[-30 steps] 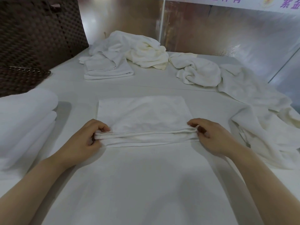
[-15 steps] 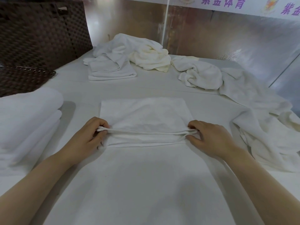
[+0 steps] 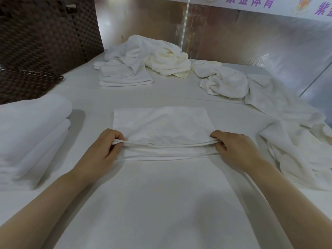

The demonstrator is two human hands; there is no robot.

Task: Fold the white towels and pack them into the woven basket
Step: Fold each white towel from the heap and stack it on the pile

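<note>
Our hands are both pinched onto the near edge of the half-folded towel point(image 3: 161, 126): the left hand point(image 3: 106, 150) grips the near-left corner between thumb and fingers, the right hand point(image 3: 237, 148) grips the near-right corner the same way. We hold the top layers lifted slightly off the lower ones, and we judge this is so the edge stays taut and straight for the next fold away from us (a slack edge would wrinkle the fold).

The towel lies in the middle of the table point(image 3: 161, 212), its far edge square and flat. Beyond that far edge there is a bare strip of table before the small folded stack point(image 3: 125, 78) and the crumpled heap point(image 3: 161, 56) toward the far edge, so the fold has room to land. Toward the right edge more loose towels point(image 3: 296, 141) sprawl close to our right hand; dragging a sleeve of cloth along seems possible.

At the left edge a thick folded pile point(image 3: 32, 132) sits well apart from our left hand, and behind it, at the far-left corner, stands the dark woven basket point(image 3: 46, 33). Its inside is not visible from here. The near part of the table is open for us to pull back.
</note>
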